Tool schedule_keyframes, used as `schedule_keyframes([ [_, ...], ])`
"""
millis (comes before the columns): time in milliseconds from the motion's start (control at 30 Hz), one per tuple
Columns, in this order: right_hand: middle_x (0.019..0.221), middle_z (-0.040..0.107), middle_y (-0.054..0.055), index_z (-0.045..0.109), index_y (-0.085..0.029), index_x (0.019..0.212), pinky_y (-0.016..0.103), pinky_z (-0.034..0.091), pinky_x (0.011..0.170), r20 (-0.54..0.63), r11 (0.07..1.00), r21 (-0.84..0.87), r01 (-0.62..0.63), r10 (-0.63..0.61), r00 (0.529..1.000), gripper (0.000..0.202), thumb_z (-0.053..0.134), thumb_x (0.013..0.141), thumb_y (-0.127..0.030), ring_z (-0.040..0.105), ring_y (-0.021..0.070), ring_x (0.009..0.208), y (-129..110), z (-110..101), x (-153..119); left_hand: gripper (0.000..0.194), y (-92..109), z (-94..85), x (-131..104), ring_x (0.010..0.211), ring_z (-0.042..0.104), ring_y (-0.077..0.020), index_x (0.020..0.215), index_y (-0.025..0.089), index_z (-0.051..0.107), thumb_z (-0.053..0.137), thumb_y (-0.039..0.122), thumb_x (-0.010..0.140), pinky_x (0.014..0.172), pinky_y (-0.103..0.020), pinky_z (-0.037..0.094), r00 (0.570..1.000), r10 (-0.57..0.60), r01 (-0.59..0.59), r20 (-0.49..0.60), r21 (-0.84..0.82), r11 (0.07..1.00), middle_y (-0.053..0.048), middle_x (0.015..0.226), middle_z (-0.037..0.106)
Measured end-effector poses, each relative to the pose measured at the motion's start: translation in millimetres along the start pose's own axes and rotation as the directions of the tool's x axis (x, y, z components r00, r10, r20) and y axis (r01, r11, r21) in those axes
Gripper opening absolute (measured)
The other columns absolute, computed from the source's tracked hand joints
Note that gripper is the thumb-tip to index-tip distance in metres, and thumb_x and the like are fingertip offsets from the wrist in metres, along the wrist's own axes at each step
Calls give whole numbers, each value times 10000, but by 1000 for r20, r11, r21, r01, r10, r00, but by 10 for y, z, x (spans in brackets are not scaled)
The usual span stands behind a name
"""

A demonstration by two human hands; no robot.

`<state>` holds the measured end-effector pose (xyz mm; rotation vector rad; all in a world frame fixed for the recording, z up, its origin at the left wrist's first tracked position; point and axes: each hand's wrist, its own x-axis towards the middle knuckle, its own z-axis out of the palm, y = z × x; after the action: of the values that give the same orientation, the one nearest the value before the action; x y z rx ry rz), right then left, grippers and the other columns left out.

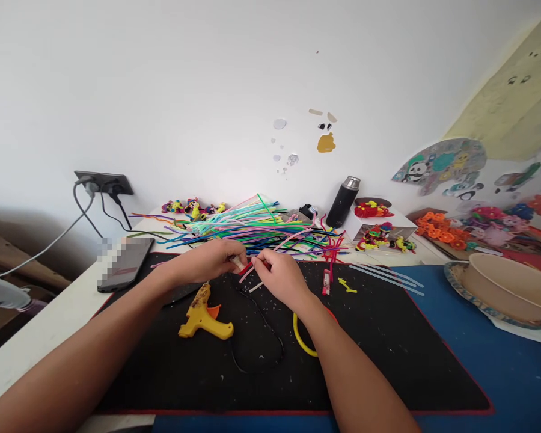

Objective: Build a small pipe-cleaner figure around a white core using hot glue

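My left hand (pixel 216 260) and my right hand (pixel 282 275) meet above the upper middle of the black mat (pixel 379 343). Closed fingers of the left hold a small white and red piece (pixel 242 268). My right fingers pinch the red part's other side, and a pink stem (pixel 246 274) sticks out beside them. A pale stem (pixel 256 287) lies under the right hand. Below the left hand rests a yellow glue gun (pixel 205 316) with its black cord. Behind both hands spreads a pile of colourful pipe cleaners (pixel 247 225).
A yellow ring (pixel 301 341) lies partly under my right forearm. Around the mat are a phone (pixel 125 264), black bottle (pixel 342 202), red-and-white item (pixel 326 282), yellow-green pieces (pixel 348 287), clear sticks (pixel 390 275) and beige bowl (pixel 514 285). Cords hang from the wall socket (pixel 103 182).
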<state>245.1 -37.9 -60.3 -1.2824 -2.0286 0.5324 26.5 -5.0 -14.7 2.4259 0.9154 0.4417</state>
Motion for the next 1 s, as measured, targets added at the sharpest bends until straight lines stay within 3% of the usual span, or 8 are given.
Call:
schedule_keyframes([
  [267,719,655,2,642,-215,776,274,292,600,-15,999,47,-21,22,1000,255,565,991,-328,521,158,619,30,-8,22,104,-25,-18,-2,824,688,-202,938,250,686,630,324,890,722,-277,510,996,-76,82,54,-118,990,-11,888,744],
  [467,595,578,-37,615,-212,782,250,348,546,67,934,324,-148,134,989,255,564,976,-370,523,140,536,82,9,48,185,-32,-18,5,813,703,-208,932,230,673,720,391,854,747,-321,555,995,-92,104,49,-397,912,-20,871,753],
  [600,521,522,-66,581,-212,784,229,367,473,154,814,534,-227,170,973,268,557,974,-400,476,114,433,32,-13,56,241,-42,-1,16,808,688,-196,906,193,684,808,368,796,754,-327,556,993,-114,78,-21,-605,792,-41,869,737],
  [767,508,509,-72,572,-211,776,209,333,397,180,708,656,-262,190,965,348,597,937,-518,448,96,391,2,-15,61,320,4,103,67,686,625,-155,874,160,686,883,370,736,659,-276,506,968,-224,65,-117,-741,669,-31,763,691],
  [867,496,499,-76,593,-205,783,203,321,376,168,670,693,-265,207,964,391,624,907,-575,437,91,375,49,12,70,336,55,185,112,675,612,-158,861,162,675,875,408,748,652,-288,501,943,-273,41,-188,-752,658,-38,778,698],
  [1000,495,504,-77,607,-204,789,200,301,362,169,645,707,-291,246,955,404,640,889,-594,440,89,370,100,51,83,344,95,256,146,728,628,-173,896,174,652,809,469,815,681,-298,508,929,-283,45,-240,-684,728,-46,834,716],
])
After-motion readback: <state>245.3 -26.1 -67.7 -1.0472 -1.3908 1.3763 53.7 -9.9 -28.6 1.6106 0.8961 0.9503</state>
